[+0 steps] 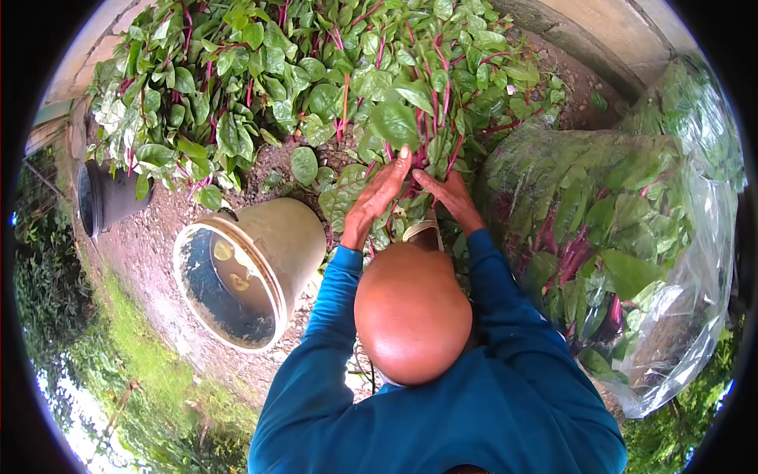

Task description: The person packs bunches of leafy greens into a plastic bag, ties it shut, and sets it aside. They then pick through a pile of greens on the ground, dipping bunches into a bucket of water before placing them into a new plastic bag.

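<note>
Red-stemmed Malabar spinach [430, 87] rises in a leafy bunch in front of me. Along the left side of its stems lies my left hand [380, 196], fingers long and close together, with the tips near a broad leaf. My right hand [456, 199] presses in from the other side, its thumb side toward the stems; some of its fingers are hidden. Between them the two hands hold the bunch low down. A shoe [424, 234] shows just below the hands.
A dirty whitish bucket [296, 237] lies on its side at the left, and a dark bucket [118, 197] stands farther off. On the right is a clear plastic bag [671, 332] full of cut stems and leaves. A concrete edge [564, 47] runs behind the plants.
</note>
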A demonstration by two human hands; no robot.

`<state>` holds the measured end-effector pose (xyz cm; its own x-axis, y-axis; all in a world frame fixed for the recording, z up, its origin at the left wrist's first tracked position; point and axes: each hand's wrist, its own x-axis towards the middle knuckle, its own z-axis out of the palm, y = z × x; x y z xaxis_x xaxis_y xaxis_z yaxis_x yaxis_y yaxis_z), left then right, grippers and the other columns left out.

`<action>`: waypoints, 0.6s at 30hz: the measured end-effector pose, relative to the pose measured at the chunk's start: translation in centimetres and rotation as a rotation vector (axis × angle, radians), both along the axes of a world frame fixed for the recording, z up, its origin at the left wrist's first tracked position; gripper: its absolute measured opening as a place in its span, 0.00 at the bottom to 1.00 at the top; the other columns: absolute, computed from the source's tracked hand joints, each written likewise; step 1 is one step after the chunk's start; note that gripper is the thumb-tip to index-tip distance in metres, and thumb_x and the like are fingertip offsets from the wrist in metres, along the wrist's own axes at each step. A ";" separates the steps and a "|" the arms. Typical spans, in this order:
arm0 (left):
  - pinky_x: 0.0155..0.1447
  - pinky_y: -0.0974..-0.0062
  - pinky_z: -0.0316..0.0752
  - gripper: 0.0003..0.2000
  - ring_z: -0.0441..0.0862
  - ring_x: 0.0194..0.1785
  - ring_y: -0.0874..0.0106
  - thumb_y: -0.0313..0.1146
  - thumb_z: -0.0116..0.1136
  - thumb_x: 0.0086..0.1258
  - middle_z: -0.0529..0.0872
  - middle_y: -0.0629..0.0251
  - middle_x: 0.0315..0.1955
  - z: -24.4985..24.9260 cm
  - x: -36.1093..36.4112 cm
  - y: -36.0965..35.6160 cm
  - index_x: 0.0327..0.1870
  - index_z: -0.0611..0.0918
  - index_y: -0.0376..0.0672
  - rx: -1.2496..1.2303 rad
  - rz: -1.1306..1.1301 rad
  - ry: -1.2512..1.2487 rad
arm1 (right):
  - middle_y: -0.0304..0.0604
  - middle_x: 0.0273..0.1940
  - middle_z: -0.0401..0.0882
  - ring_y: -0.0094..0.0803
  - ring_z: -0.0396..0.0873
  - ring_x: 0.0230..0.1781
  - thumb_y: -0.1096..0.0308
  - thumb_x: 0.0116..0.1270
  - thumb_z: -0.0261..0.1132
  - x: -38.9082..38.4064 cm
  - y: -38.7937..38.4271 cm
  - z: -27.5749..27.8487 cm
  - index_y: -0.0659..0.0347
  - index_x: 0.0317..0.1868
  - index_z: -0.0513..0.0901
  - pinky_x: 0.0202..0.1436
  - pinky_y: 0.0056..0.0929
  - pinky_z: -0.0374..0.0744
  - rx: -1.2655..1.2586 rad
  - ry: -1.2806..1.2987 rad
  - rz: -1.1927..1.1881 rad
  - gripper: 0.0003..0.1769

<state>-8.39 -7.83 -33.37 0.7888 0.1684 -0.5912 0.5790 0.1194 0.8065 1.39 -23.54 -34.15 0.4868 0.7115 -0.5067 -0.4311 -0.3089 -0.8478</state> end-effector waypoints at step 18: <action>0.77 0.62 0.55 0.45 0.64 0.73 0.53 0.71 0.35 0.73 0.70 0.44 0.69 1.9 2.7 -1.1 0.68 0.71 0.31 0.000 -0.254 0.000 | 0.41 0.54 0.81 0.30 0.78 0.56 0.55 0.70 0.63 -1.2 -1.8 -5.6 0.65 0.61 0.77 0.62 0.31 0.74 0.093 0.143 -0.232 0.26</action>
